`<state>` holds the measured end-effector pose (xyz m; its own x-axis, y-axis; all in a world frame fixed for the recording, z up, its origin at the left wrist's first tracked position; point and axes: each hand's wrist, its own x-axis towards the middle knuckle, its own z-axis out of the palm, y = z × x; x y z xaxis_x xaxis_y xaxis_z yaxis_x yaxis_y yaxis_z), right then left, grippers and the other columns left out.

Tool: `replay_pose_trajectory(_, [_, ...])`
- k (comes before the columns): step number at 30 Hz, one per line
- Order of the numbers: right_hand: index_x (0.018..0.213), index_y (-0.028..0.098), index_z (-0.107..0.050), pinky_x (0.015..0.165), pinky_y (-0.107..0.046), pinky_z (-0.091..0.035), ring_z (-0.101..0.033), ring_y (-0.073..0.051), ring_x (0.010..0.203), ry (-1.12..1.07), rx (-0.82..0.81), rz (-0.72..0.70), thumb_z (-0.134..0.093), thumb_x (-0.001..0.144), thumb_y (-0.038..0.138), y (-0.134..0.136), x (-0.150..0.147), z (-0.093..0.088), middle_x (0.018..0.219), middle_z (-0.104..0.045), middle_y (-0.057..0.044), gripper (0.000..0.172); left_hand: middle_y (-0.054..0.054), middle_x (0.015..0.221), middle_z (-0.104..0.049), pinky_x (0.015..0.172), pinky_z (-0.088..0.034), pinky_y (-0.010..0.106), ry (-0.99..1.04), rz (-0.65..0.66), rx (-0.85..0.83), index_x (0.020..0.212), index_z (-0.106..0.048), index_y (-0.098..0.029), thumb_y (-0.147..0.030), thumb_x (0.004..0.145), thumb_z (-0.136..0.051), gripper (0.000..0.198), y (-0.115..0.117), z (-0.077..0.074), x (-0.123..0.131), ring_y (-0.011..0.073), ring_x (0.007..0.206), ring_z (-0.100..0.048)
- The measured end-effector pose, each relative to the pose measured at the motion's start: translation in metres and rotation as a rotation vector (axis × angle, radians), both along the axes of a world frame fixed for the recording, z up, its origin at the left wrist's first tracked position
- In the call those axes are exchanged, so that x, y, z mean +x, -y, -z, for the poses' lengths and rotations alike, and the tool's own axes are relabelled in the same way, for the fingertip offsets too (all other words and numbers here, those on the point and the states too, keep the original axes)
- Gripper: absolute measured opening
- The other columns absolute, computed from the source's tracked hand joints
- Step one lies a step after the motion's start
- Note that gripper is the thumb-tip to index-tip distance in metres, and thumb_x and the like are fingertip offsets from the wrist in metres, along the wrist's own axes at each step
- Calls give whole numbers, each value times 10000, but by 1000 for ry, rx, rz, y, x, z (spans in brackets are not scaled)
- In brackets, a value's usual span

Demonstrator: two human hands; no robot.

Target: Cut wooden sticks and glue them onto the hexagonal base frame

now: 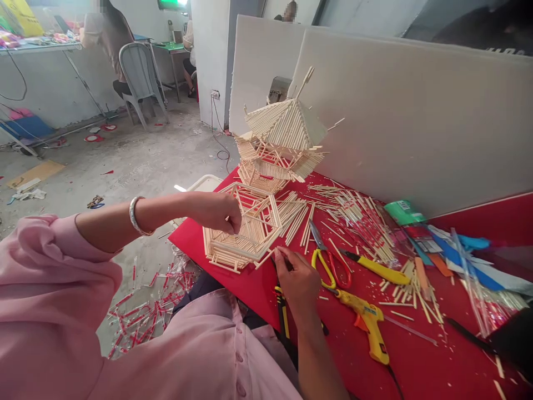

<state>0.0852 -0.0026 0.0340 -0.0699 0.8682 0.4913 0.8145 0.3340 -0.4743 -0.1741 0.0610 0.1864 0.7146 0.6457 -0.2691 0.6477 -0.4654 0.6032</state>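
A six-sided frame of thin wooden sticks [208, 244] lies on the red tabletop in front of me. My left hand [220, 212], a bangle on its wrist, reaches over the frame with its fingers curled closed and pointing down. Whatever those fingers may hold is hidden. At the frame's near right corner, my right hand [297, 278] pinches a short wooden stick [264, 259] between thumb and fingertips. Behind the frame stands a tiered stick pagoda [287, 125] with a sloping roof. Black-and-yellow pliers [283, 316] lie partly hidden beside my right wrist.
Right of my hand lie scissors [327, 258], a yellow utility knife [381, 269] and a yellow glue gun [366, 319] with its cord. Loose sticks [295, 216] and wrapped ones [366, 222] spread behind them. A white board [395, 122] borders the table. Wrappers [145, 311] litter the floor.
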Motion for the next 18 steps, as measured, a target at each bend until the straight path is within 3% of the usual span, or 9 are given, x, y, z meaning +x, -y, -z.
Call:
replay_pose_trajectory(7, [952, 211, -766, 693, -272, -526, -723, -191, 771, -12, 3, 21, -528, 928, 421, 2, 6, 1, 875, -774, -54, 318, -19, 689, -678, 586, -359, 188, 9, -27, 108, 775, -738, -183, -152, 747, -592, 152, -16, -19, -16, 75, 608, -536])
replay_pose_trajectory(11, [953, 207, -770, 683, -277, -531, -725, -197, 763, 0, 22, 18, -518, 932, 418, 1, 8, 5, 865, -774, -65, 329, -37, 538, -582, 501, -304, 213, 11, -316, -13, 674, -700, -182, -179, 686, -609, 93, -15, -19, -20, 76, 494, -477])
replay_pose_trajectory(15, [960, 208, -769, 688, -292, -537, -728, -212, 780, -8, 0, 2, -532, 926, 413, 2, 10, 7, 888, -774, -75, 316, -24, 436, -502, 450, -217, 257, 73, -633, -219, 573, -677, -194, -188, 649, -644, 83, -10, -7, -26, 90, 412, -399])
replay_pose_trajectory(18, [936, 202, -773, 689, -299, -548, -722, -214, 749, -113, -21, -20, -552, 908, 439, 7, 10, -9, 860, -771, -83, 325, -43, 395, -418, 448, -171, 263, 248, -775, -322, 542, -673, -198, -184, 647, -695, 108, 0, 1, -30, 71, 397, -298])
